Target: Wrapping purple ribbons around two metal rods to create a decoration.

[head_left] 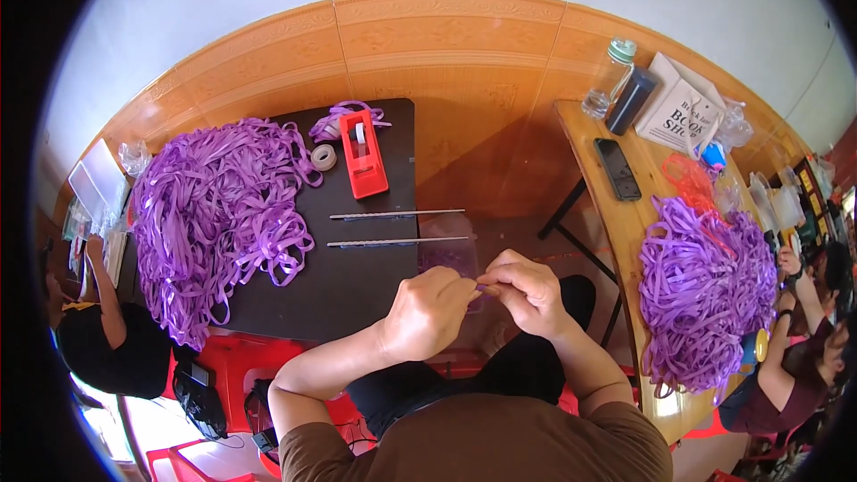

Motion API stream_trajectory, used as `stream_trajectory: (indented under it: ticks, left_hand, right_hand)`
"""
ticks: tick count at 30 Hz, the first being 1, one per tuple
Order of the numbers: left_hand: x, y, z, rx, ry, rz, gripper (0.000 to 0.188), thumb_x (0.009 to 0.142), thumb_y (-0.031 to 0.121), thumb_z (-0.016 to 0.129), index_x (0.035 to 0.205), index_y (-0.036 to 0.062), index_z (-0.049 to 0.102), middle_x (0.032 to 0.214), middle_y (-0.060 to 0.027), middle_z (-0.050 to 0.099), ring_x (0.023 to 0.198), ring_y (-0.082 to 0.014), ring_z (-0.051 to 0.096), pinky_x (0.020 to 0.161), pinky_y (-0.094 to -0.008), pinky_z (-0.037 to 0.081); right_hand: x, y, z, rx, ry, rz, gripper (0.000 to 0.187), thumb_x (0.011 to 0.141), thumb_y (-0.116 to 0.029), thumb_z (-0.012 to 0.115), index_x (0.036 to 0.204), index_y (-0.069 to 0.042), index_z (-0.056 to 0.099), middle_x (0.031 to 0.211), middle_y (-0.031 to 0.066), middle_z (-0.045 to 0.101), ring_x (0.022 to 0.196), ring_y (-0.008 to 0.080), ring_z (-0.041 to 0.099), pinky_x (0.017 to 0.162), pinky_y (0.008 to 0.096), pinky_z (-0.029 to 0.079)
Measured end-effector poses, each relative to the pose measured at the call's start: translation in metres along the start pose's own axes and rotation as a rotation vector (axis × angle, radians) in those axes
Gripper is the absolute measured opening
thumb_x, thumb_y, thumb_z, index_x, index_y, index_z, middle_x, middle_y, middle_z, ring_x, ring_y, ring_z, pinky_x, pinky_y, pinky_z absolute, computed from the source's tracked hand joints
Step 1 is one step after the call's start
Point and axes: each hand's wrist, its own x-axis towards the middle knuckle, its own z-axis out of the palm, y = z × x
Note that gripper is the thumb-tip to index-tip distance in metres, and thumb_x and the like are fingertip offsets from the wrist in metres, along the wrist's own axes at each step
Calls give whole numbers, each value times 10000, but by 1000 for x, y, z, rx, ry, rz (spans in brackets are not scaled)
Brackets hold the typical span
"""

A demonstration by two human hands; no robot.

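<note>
My left hand (430, 312) and my right hand (525, 293) meet in front of me, above my lap, fingertips pinched close together. A sliver of a small purple strip (482, 287) shows between them; the fingers hide most of it. Just beyond, at table level, two thin metal rods (398, 242) lie parallel, their ends jutting past the dark table's edge (357, 299). Under the rods' ends, a translucent bin (460, 236) stands low with purple bits inside. A large heap of purple ribbon (223, 205) covers the table's left part.
A red tape dispenser (367, 170) and a tape roll (323, 157) sit behind the rods. The wooden table (585, 134) at right bears another ribbon heap (705, 295), a phone (617, 170), bottles (632, 100) and a paper bag (680, 103). Other people sit at both sides.
</note>
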Motion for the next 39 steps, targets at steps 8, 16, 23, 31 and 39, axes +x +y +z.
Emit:
stream_trajectory:
  ticks: [8,16,23,31,39]
  left_hand:
    - [-23,9,13,-762,-14,-832,138,906,84,602,956,-28,663,699,-21,615,601,-56,526,536,-210,435]
    - [-59,-1,99,-1111,281,-1100,160,906,92,606,1008,-9,677,751,-22,632,645,-59,554,565,-181,430]
    - [-52,-52,164,-974,659,-918,162,906,78,608,1031,-5,671,861,-28,669,785,-77,595,744,-216,478]
    - [-35,-85,158,-817,824,-772,151,913,62,586,1026,-9,657,825,-57,675,755,-112,623,731,-240,497]
    - [-34,-91,152,-796,985,-783,182,940,103,549,1068,2,630,815,-47,644,754,-114,573,756,-257,461]
  right_hand:
    - [-7,22,-11,-387,22,-234,288,684,82,647,960,8,619,861,95,623,706,229,596,606,325,420]
    - [-12,81,-3,-692,85,-313,260,663,15,671,918,4,625,855,66,613,725,202,589,604,321,403]
    - [8,144,6,-611,210,-231,239,714,3,663,944,-61,669,880,91,625,790,255,610,660,353,457]
    - [47,189,31,-296,105,-174,227,770,101,633,965,-8,673,998,129,617,875,244,640,738,300,575]
    - [39,209,74,98,119,56,146,791,44,635,925,-9,662,913,110,657,832,235,628,729,292,493]
